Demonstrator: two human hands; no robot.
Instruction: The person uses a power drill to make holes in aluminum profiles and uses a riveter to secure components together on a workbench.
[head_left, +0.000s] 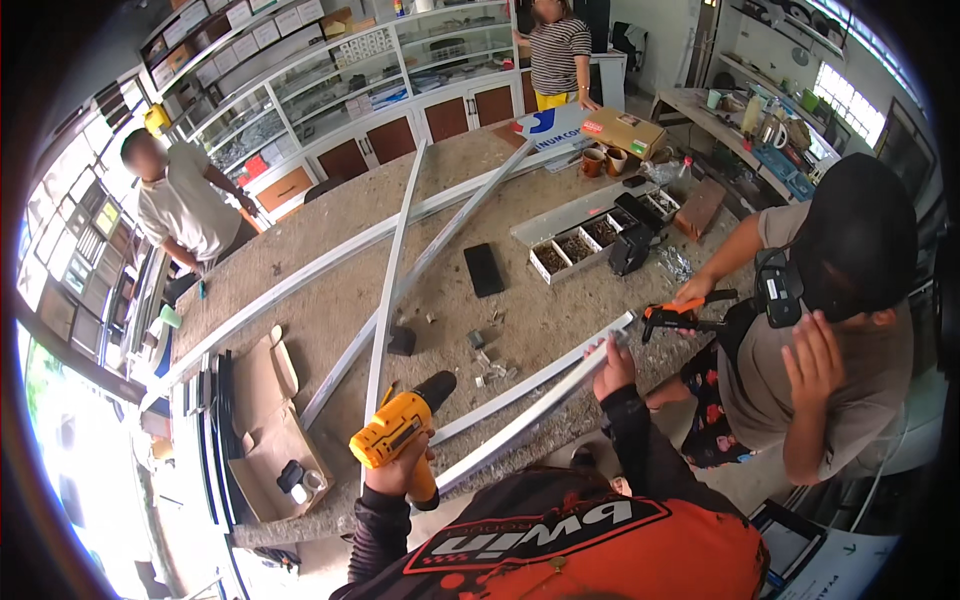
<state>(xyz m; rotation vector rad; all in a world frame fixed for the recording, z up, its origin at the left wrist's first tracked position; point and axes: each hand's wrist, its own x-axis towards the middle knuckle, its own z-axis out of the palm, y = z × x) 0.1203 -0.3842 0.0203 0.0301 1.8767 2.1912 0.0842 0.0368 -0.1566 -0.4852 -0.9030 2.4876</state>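
While left hand (398, 474) is gripping yellow drill (388, 430), right hand (613, 370), well apart, is clasping far end of white bar (520, 430) near worktable (530, 325).

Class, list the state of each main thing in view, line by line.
Yellow drill: held in left hand
Nearest white bar: end held in right hand
Orange-black tool: held by a co-worker
Phone: flat, screen dark
Sectioned tray: open, holding small pieces
Brown mugs: standing upright
Left cardboard box: open

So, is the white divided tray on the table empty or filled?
The white tray isn't empty: small pieces lie in several compartments.
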